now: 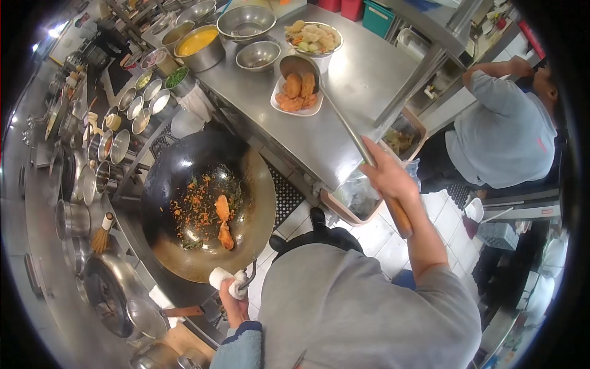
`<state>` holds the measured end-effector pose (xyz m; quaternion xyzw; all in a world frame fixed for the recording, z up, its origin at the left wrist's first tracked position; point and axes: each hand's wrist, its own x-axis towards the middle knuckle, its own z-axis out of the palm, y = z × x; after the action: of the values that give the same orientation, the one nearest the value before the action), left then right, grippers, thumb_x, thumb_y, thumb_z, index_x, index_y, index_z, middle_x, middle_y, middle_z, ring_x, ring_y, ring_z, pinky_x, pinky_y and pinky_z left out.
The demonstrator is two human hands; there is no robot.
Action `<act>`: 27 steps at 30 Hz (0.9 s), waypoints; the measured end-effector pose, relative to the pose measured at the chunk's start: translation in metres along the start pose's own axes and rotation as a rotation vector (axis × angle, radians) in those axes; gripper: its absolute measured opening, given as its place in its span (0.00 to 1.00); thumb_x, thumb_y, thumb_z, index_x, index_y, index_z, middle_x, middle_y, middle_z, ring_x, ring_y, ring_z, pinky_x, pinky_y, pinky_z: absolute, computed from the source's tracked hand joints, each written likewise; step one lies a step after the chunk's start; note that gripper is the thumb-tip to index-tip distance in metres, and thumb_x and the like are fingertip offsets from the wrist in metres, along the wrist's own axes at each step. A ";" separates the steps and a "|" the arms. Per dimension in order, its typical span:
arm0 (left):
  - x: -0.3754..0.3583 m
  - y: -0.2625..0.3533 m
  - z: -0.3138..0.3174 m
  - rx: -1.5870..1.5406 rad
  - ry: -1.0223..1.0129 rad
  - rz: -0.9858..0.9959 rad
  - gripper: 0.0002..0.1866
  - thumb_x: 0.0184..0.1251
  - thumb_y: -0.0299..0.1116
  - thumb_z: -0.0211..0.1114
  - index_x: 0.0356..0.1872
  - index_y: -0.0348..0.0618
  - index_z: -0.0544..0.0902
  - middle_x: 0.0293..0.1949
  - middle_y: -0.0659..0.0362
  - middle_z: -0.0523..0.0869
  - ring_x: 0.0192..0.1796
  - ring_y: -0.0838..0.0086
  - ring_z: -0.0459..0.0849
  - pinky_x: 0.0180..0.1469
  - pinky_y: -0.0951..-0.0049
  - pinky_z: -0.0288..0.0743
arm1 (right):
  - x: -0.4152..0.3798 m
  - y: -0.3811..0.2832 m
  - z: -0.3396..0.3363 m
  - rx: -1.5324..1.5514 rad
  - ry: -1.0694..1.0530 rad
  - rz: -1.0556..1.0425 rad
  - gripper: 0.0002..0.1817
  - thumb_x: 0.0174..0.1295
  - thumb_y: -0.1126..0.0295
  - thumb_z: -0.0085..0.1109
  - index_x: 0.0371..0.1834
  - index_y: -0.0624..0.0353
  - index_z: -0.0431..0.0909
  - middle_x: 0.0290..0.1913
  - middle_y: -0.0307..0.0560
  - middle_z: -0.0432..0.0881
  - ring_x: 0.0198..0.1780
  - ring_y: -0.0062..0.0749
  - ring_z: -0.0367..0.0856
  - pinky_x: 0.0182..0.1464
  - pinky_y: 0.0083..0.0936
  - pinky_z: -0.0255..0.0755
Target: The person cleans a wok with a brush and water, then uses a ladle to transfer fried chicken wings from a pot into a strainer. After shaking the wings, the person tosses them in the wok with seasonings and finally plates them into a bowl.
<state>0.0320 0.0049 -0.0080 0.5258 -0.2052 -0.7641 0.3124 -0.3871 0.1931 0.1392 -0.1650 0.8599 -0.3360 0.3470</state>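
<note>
My right hand (393,178) is wrapped round the wooden handle of a long ladle (345,118). The ladle's bowl is tipped over a white square dish (298,112), which holds several browned fried pieces (294,101). My left hand (233,301) grips a folded white cloth (224,280) around the side handle of a large wok (255,184). Inside the wok, two elongated fried pieces (223,209) lie among orange crumbs (187,206) and dark green leaves.
Behind the dish on the steel counter (381,67) stand a bowl of pale food (312,38), metal bowls (246,23) and a pot of yellow liquid (200,48). Pans and a brush (102,237) are at left. A person in grey (504,129) stands at right by a bin (356,203).
</note>
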 end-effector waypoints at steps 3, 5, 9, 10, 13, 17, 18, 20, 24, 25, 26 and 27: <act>0.000 -0.002 -0.009 0.014 0.011 0.003 0.05 0.57 0.25 0.59 0.34 0.36 0.75 0.30 0.53 0.81 0.35 0.63 0.85 0.42 0.68 0.81 | 0.010 0.019 0.005 -0.065 0.088 -0.147 0.37 0.61 0.67 0.57 0.75 0.55 0.57 0.51 0.67 0.78 0.45 0.49 0.81 0.51 0.36 0.71; 0.001 -0.001 -0.010 0.041 0.020 -0.002 0.05 0.57 0.25 0.59 0.34 0.36 0.75 0.30 0.52 0.81 0.35 0.64 0.85 0.42 0.68 0.81 | 0.010 0.015 0.005 -0.055 0.110 -0.168 0.36 0.62 0.70 0.56 0.75 0.54 0.57 0.37 0.58 0.78 0.31 0.39 0.77 0.36 0.33 0.71; 0.006 -0.002 -0.014 -0.025 0.024 -0.035 0.06 0.57 0.25 0.59 0.35 0.37 0.75 0.30 0.52 0.82 0.34 0.64 0.85 0.41 0.69 0.81 | 0.020 0.030 0.015 -0.219 0.241 -0.333 0.37 0.61 0.72 0.56 0.75 0.53 0.56 0.37 0.65 0.81 0.30 0.50 0.81 0.38 0.39 0.74; 0.007 -0.002 -0.017 -0.030 0.024 -0.043 0.06 0.57 0.25 0.59 0.35 0.37 0.74 0.30 0.52 0.82 0.34 0.63 0.85 0.40 0.69 0.81 | 0.022 0.033 0.018 -0.266 0.250 -0.318 0.37 0.61 0.72 0.56 0.75 0.53 0.55 0.39 0.68 0.80 0.34 0.55 0.81 0.41 0.42 0.73; 0.003 0.001 -0.012 -0.039 0.021 -0.041 0.07 0.57 0.26 0.58 0.36 0.37 0.74 0.30 0.53 0.82 0.34 0.63 0.86 0.39 0.68 0.82 | 0.023 0.032 0.022 -0.352 0.268 -0.265 0.39 0.60 0.73 0.57 0.76 0.52 0.54 0.44 0.75 0.79 0.45 0.67 0.78 0.49 0.48 0.70; 0.000 0.000 -0.014 -0.029 0.008 -0.008 0.08 0.57 0.26 0.58 0.38 0.37 0.74 0.32 0.52 0.82 0.35 0.62 0.86 0.38 0.68 0.82 | 0.016 0.026 0.032 -0.302 0.298 -0.240 0.40 0.59 0.75 0.58 0.76 0.51 0.53 0.46 0.76 0.77 0.49 0.71 0.75 0.52 0.51 0.68; 0.000 0.000 -0.015 -0.020 0.001 0.003 0.08 0.57 0.26 0.58 0.38 0.37 0.74 0.32 0.52 0.82 0.35 0.62 0.86 0.39 0.67 0.82 | 0.014 0.026 0.035 -0.287 0.309 -0.253 0.40 0.59 0.75 0.58 0.76 0.51 0.53 0.46 0.76 0.77 0.49 0.71 0.74 0.52 0.51 0.67; -0.001 -0.001 -0.016 -0.002 -0.007 0.025 0.08 0.57 0.27 0.58 0.38 0.37 0.75 0.33 0.52 0.82 0.36 0.62 0.86 0.40 0.66 0.82 | 0.009 0.028 0.039 -0.276 0.344 -0.353 0.40 0.59 0.76 0.56 0.76 0.51 0.52 0.40 0.70 0.80 0.39 0.64 0.79 0.43 0.47 0.71; -0.001 -0.001 -0.005 0.006 -0.149 0.080 0.04 0.65 0.28 0.59 0.32 0.41 0.79 0.31 0.57 0.82 0.35 0.68 0.83 0.43 0.65 0.80 | -0.024 0.021 0.045 0.453 -0.021 -0.238 0.39 0.60 0.78 0.53 0.77 0.57 0.52 0.27 0.49 0.76 0.16 0.32 0.74 0.18 0.28 0.67; 0.006 -0.006 -0.009 0.052 -0.113 0.067 0.05 0.65 0.29 0.60 0.32 0.40 0.79 0.32 0.56 0.82 0.36 0.67 0.83 0.45 0.63 0.80 | -0.037 0.013 0.049 0.596 -0.105 -0.196 0.38 0.60 0.78 0.52 0.76 0.60 0.52 0.25 0.43 0.72 0.13 0.23 0.67 0.14 0.21 0.59; 0.010 -0.009 -0.009 0.043 -0.145 0.069 0.06 0.64 0.31 0.60 0.32 0.39 0.79 0.32 0.55 0.82 0.36 0.66 0.84 0.46 0.62 0.81 | -0.048 0.005 0.052 0.735 -0.193 -0.145 0.37 0.60 0.79 0.52 0.76 0.63 0.52 0.23 0.37 0.68 0.11 0.13 0.60 0.09 0.14 0.52; 0.020 -0.016 -0.015 0.046 -0.133 0.071 0.07 0.63 0.31 0.60 0.33 0.38 0.79 0.33 0.54 0.83 0.38 0.64 0.85 0.46 0.61 0.82 | -0.053 -0.003 0.052 0.829 -0.365 -0.187 0.37 0.60 0.82 0.52 0.75 0.66 0.52 0.24 0.37 0.73 0.12 0.15 0.63 0.10 0.15 0.54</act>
<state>0.0370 0.0025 -0.0377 0.4735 -0.2615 -0.7807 0.3129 -0.3126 0.1944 0.1396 -0.1453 0.5592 -0.6470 0.4975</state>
